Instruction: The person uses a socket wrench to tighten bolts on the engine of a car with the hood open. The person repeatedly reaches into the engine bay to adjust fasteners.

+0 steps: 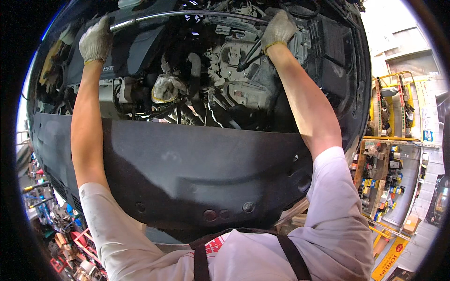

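Left hand point(96, 40) and right hand point(280, 29) — both gloved — curl their fingers around a long metal bar point(180, 14) over the car's engine bay point(234, 70).

Gloves point(95, 42), pair: off-white, knitted, yellowish cuff edges point(275, 45). Shirt point(251, 255): pale grey-white, short sleeves point(328, 180), red chest print point(216, 244). Straps point(200, 264): two, dark, flat, over shirt front.

Left head-worn fisheye: looks down and forward past chest point(253, 257), near, into engine bay point(248, 92).
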A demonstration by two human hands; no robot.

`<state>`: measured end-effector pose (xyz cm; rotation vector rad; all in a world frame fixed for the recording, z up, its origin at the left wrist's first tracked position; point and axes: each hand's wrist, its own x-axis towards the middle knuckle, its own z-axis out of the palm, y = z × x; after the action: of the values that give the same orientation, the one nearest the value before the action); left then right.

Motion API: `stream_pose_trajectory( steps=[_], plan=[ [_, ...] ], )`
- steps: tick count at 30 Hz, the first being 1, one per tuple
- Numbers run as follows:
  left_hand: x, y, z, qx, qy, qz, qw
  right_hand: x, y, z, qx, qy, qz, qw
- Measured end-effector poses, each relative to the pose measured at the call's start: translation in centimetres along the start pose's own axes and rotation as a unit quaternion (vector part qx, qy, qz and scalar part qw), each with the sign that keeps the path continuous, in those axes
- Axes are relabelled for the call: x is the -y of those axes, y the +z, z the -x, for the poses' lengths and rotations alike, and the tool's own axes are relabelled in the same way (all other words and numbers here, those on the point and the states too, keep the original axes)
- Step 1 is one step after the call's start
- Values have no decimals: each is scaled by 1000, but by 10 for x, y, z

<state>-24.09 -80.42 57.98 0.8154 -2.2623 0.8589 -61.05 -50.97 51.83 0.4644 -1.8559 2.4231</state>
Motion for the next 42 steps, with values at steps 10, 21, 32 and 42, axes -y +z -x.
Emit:
stream_pose_trajectory(
  steps=[10, 21, 32, 42],
  plan=[
    [10, 1, 1, -6, 9, -3, 1000, -25, -13, -21, 15, -231, 425, 875],
    [4, -9, -3, 0, 17, 5, 1000, 4, -1, -2, -48, 14, 33, 998],
    [7, -9, -5, -3, 5, 5, 1000, -4, -6, -9, -26, -118, 169, 978],
    [13, -2, -4, 13, 8, 18, 1000, -38, -13, -34, 26, -318, 609, 726]
  ],
)
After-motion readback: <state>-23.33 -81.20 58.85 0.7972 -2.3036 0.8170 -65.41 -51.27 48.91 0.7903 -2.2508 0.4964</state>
